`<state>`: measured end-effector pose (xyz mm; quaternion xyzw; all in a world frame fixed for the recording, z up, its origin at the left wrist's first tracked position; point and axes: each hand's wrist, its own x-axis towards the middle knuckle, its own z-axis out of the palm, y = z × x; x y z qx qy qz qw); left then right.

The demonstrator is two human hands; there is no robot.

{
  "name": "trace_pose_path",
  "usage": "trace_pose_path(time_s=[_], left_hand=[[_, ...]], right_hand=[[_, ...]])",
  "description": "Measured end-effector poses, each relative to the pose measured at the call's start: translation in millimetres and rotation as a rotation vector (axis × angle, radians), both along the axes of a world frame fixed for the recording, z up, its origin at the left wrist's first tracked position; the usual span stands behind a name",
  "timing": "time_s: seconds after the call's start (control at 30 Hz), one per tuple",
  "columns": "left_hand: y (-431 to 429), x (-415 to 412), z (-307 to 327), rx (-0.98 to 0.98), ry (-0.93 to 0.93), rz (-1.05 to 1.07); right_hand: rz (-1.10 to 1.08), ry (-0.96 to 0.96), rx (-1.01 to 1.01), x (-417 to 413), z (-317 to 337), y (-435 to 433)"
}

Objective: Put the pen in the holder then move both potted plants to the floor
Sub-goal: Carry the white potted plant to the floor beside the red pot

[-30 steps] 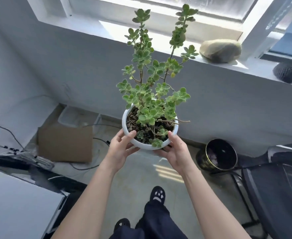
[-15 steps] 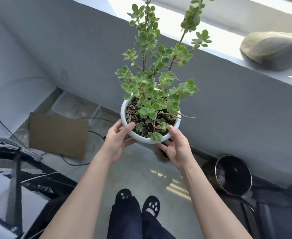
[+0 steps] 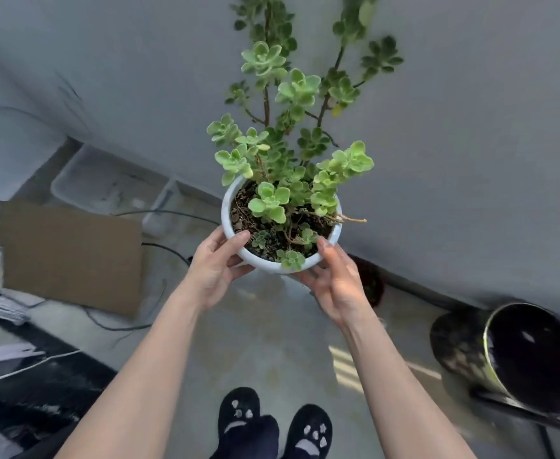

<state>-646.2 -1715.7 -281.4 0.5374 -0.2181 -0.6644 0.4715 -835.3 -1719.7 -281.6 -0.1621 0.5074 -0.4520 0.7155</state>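
Note:
A potted plant in a round white pot point(image 3: 229, 223), with dark soil and tall green succulent stems, hangs in the air above the floor, in front of the grey wall. My left hand point(image 3: 214, 268) grips the pot's left rim, thumb over the edge. My right hand point(image 3: 336, 283) holds the right side from below, thumb on the rim. Behind my right hand a dark reddish pot point(image 3: 371, 283) stands on the floor by the wall, mostly hidden. No pen or holder is in view.
A brown cardboard box point(image 3: 70, 253) and clear plastic bins point(image 3: 106, 183) sit at the left by the wall, with black cables point(image 3: 159, 246) across the floor. A black round bin point(image 3: 517, 356) stands at the right. My feet in black slippers point(image 3: 272, 422) are below on the concrete floor.
The view has tilted down and the windowsill with the stone has left the frame. The pot, held in both hands, has come lower along the wall toward the floor.

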Motion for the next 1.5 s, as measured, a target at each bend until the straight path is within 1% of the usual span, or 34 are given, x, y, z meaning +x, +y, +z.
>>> trace_pose_path(time_s=[0.2, 0.43, 0.57, 0.7, 0.83, 0.97, 1.1, 1.5], left_hand=[[-16, -2, -125, 0.017, 0.014, 0.0], [-23, -3, -266, 0.047, 0.049, 0.021], [-24, -3, -327, 0.037, 0.063, 0.024], [-23, -5, -375, 0.028, 0.073, 0.018], [-25, -10, -408, 0.024, 0.07, 0.015], [-28, -12, -425, 0.024, 0.087, 0.01], [-28, -12, -432, 0.024, 0.113, 0.008], [-27, -14, -439, 0.003, 0.134, -0.016]], right_hand=[[-0.015, -0.003, -0.005, 0, -121, -10], [0.04, 0.023, -0.037, -1, -257, -19], [0.064, 0.008, -0.074, -3, -319, -19], [0.071, 0.002, -0.078, -6, -365, -20], [0.054, -0.008, -0.063, -8, -396, -23], [0.039, -0.032, -0.051, -11, -408, -27], [0.039, -0.069, -0.036, -14, -412, -26], [0.03, -0.092, -0.018, -19, -426, -26]])
